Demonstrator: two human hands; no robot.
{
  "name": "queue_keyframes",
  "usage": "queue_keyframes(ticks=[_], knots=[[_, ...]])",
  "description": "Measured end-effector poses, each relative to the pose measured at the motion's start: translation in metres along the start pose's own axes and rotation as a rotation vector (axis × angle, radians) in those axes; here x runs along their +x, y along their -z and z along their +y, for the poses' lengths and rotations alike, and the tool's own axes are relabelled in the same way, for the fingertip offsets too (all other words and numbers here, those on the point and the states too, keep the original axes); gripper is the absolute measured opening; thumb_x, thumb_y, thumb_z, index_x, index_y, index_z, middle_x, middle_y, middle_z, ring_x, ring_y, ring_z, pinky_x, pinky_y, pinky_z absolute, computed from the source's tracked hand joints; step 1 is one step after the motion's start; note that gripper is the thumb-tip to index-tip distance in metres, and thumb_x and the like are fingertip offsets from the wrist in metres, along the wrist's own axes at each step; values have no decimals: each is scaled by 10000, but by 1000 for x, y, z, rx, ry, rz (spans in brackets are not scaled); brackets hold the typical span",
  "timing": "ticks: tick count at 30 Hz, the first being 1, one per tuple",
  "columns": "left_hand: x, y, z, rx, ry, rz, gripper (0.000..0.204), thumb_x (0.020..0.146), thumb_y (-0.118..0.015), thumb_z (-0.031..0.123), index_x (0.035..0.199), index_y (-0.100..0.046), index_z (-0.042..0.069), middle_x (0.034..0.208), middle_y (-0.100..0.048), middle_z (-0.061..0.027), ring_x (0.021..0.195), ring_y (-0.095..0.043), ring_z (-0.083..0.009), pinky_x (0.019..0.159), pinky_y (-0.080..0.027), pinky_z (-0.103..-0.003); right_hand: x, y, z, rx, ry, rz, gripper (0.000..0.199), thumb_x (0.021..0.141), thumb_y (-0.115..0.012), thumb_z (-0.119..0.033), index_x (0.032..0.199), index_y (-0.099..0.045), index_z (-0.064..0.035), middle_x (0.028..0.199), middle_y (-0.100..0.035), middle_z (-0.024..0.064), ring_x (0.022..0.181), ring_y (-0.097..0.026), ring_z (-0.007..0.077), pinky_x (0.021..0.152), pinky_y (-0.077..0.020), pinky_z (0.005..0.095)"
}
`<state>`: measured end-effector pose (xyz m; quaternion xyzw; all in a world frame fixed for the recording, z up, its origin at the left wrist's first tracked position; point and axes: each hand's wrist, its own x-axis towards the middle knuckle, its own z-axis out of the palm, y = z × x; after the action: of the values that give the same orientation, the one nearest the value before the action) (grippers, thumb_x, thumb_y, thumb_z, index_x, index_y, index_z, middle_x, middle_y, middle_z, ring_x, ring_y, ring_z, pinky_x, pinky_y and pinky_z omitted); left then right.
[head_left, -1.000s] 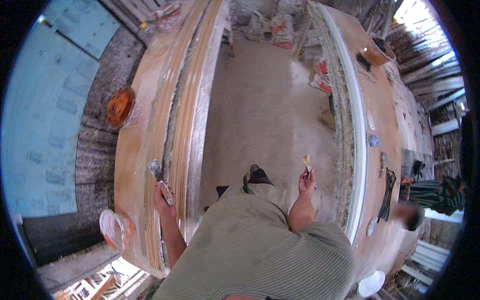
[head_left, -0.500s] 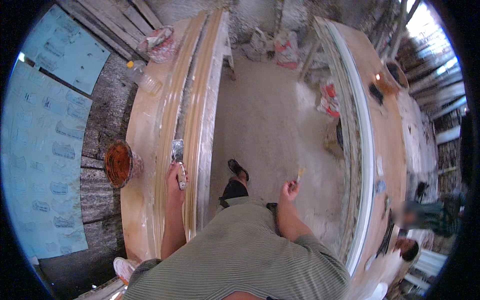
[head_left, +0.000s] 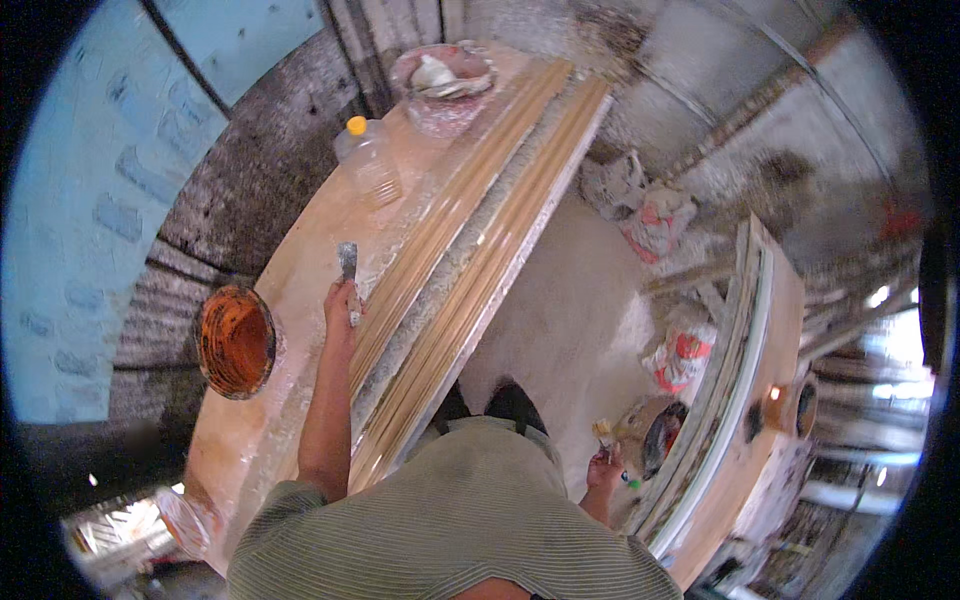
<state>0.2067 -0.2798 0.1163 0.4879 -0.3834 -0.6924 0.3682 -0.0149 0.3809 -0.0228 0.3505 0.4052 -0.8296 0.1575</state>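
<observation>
A person in a striped olive shirt (head_left: 450, 520) stands between two long workbenches, seen from above; the left hand (head_left: 342, 300) reaches out over the near bench (head_left: 300, 290), a pale, dusty board, with its fingers closed around the handle of a putty knife (head_left: 349, 268); the flat metal blade points away from the body and lies just beside a run of long wooden mouldings (head_left: 470, 240) that stretch down the bench. The right hand (head_left: 606, 468) hangs low at the person's side, well apart from the left, gripping a small brush (head_left: 604, 436) whose tip points upward; it sits near a round dark tin (head_left: 655, 440) on the floor. On the bench to the left of the knife stands an orange-stained bucket (head_left: 236, 340); farther along are a clear plastic bottle with a yellow cap (head_left: 368, 165) and a clear bowl (head_left: 442, 85) with something pale inside. A second bench (head_left: 745, 420) runs along the right; the floor (head_left: 580, 320) between is whitish with dust.
</observation>
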Motion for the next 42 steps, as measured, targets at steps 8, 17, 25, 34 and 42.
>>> queue_keyframes(ticks=[8,17,25,34,42], knots=[[3,-46,-14,-262,25,238,141,925,-551,200,984,-552,72,797,-530,-17,704,-574,-144,669,-507,-311,59,-425,59,-739,-246,-927,346,891,-601,-237,1177,-606,-42,1096,-609,67,965,-586,177,753,-478,285],[-50,-137,-45,-948,-12,211,291,956,-552,286,1176,-593,100,1065,-642,-45,1005,-593,-175,923,-460,-373,-91,-614,255,-1112,667,-2138,149,906,-637,-81,1050,-668,-58,1070,-575,104,1045,-511,239,952,-410,361],[-85,-139,-13,-901,-292,579,355,957,-574,278,1266,-540,107,1183,-580,0,1153,-501,-124,993,-405,-336,-147,-578,314,-1019,204,-2530,184,922,-552,-46,1078,-650,-59,1170,-532,179,1152,-500,338,986,-416,431],[-203,-109,-60,-799,-316,581,385,984,-531,340,1261,-550,73,1082,-600,-16,953,-582,-155,914,-452,-332,-155,-601,443,-1099,1050,-2808,398,740,-639,65,1124,-612,-37,1238,-518,195,1146,-532,364,955,-459,410],[-325,-68,-127,-870,-250,356,359,1003,-465,410,1162,-600,118,958,-563,38,846,-522,-110,826,-434,-310,-365,-414,293,-682,103,-3076,350,810,-711,-63,1147,-618,-36,1200,-607,117,1108,-572,234,937,-472,348]])
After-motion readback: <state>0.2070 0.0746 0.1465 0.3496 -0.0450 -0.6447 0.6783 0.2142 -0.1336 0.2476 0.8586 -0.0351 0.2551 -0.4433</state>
